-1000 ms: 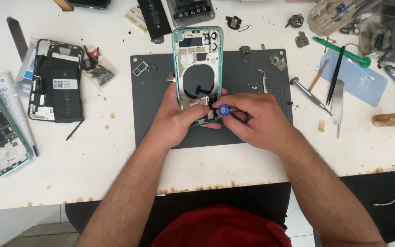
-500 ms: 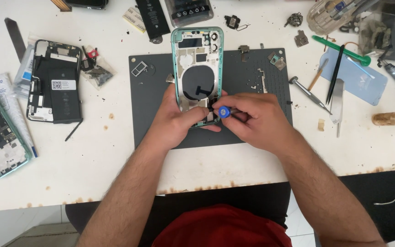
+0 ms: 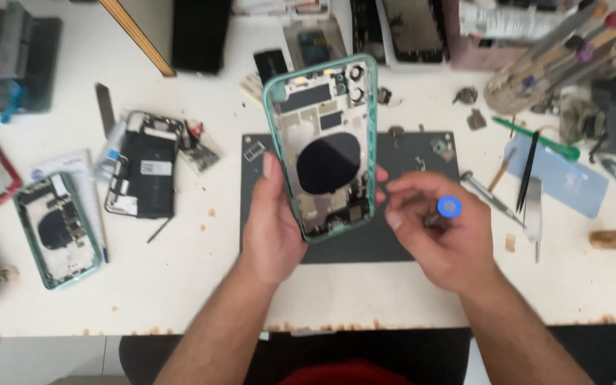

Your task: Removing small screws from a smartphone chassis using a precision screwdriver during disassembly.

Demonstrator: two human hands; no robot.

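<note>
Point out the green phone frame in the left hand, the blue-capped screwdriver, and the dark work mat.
Green phone frame (image 3: pixel 326 153): head view, on the dark round patch at its middle.
Blue-capped screwdriver (image 3: pixel 450 207): head view, on its blue end cap.
Dark work mat (image 3: pixel 422 153): head view, on a bare part near its far right corner.

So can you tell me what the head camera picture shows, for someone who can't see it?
A person's left hand holds up an opened green phone frame, its insides showing, while the right hand grips a blue-capped screwdriver beside it. Below lie a dark work mat and a white table strewn with phone parts and tools.
</note>
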